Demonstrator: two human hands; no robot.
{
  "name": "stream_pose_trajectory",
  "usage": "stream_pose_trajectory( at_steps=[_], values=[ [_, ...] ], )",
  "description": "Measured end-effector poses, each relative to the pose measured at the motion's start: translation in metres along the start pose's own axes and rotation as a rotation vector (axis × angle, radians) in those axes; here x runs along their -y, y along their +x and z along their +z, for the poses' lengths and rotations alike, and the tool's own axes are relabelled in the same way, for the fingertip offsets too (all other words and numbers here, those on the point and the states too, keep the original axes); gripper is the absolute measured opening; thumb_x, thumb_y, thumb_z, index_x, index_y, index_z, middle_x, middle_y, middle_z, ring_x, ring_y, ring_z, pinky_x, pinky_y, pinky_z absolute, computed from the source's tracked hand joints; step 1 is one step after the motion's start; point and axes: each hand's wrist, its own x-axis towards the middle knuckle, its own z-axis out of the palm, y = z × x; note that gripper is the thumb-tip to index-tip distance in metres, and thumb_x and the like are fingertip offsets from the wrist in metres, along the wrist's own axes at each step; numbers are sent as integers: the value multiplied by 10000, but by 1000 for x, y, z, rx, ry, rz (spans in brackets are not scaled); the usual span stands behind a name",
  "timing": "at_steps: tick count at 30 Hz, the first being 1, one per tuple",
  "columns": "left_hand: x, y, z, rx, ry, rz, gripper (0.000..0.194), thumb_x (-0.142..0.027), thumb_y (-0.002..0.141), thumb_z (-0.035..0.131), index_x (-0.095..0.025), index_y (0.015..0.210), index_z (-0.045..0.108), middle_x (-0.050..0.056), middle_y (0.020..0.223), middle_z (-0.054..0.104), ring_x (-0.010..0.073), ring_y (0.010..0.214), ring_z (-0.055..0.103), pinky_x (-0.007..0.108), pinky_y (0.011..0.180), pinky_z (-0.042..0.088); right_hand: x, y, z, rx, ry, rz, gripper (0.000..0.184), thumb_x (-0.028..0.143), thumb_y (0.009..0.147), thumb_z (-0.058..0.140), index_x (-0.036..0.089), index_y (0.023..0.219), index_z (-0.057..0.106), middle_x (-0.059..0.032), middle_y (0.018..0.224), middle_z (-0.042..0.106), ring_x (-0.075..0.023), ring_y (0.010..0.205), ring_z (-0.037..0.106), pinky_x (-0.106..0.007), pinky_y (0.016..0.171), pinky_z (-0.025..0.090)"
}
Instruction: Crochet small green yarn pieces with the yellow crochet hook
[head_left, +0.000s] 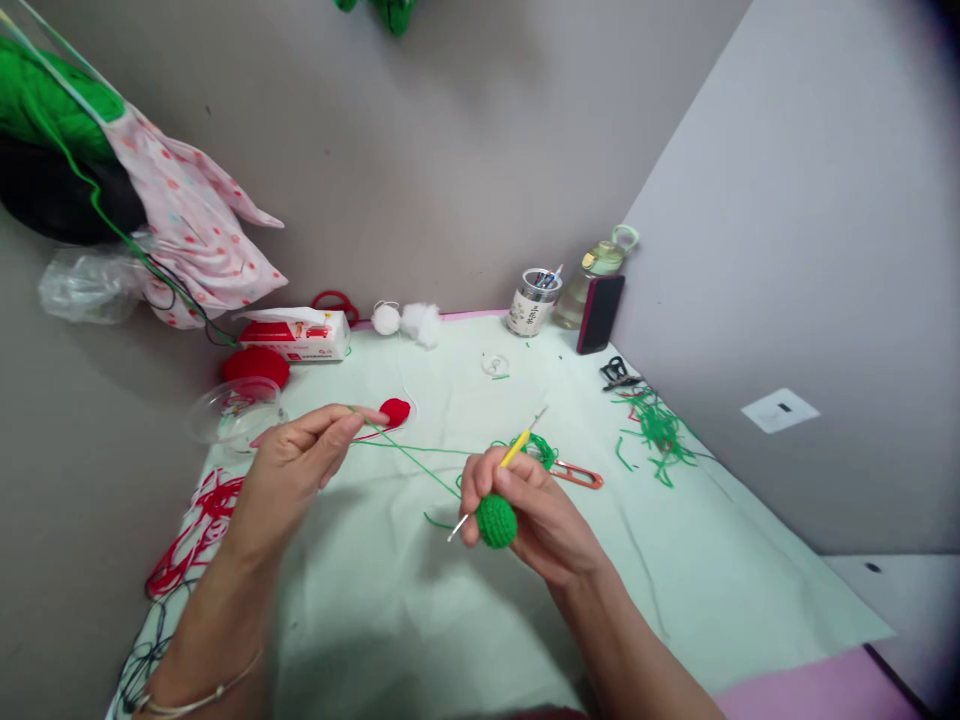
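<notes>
My right hand [525, 505] is closed around a yellow-handled crochet hook [515, 449] and a small round green crocheted piece [497, 521]. The hook's metal tip points down and to the left, below the fingers. My left hand [307, 450] is raised to the left, pinching a strand of green yarn [420, 466] between thumb and fingers. That strand runs taut down to my right hand. Just beyond the left fingertips lies a small red crocheted piece [395, 411]. Behind the right hand are a loose green yarn coil [541, 452] and orange-handled thread snips [577, 474].
Green yarn scraps [664, 435] lie at the right, near a propped phone [601, 314], a bottle [592, 280] and a pen tin [534, 303]. Red yarn [199, 535], a clear plastic bowl [236, 415] and a tissue pack [300, 335] are at the left. Walls close off the back and right.
</notes>
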Motion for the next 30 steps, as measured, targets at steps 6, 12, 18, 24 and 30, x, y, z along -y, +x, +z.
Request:
stream_pose_trajectory(
  at_steps=[6, 12, 18, 24, 30],
  values=[
    [3, 11, -24, 4, 278, 7, 293, -503, 854, 742, -223, 770, 744, 58, 1054, 702, 211, 862, 608, 255, 659, 456, 2, -1, -1, -7, -39, -46, 265, 412, 923, 748, 169, 827, 703, -24, 800, 725, -128, 625, 736, -246, 634, 598],
    [-7, -13, 55, 85, -178, 85, 411, -575, 982, 564, -218, 781, 588, 22, 818, 612, 199, 854, 611, 347, 866, 511, -2, -4, 4, 91, -116, -23, 249, 406, 931, 732, 178, 832, 716, -24, 799, 721, -136, 606, 736, -249, 595, 583],
    [-30, -29, 63, 636, -784, -263, 633, -859, 862, 439, -245, 731, 516, -10, 707, 430, 118, 490, 314, 255, 350, 419, 8, -8, 0, -2, -168, -168, 250, 421, 915, 739, 199, 806, 708, -11, 761, 695, -139, 528, 689, -284, 542, 584],
    [-54, -44, 30, -43, -552, 56, 659, -875, 885, 316, -395, 998, 754, 35, 1104, 728, 287, 1047, 665, 453, 816, 633, 3, -3, 6, -122, -231, -282, 195, 396, 913, 751, 214, 842, 755, 1, 877, 631, -132, 633, 726, -283, 630, 602],
    [-25, -36, 53, 66, 39, 484, 416, -586, 954, 600, -320, 699, 792, 30, 1232, 778, 366, 1471, 429, 606, 1291, -11, -4, -3, 9, -261, -395, -517, 161, 373, 958, 699, 248, 893, 777, -5, 879, 606, -144, 684, 710, -318, 680, 603]
  ],
)
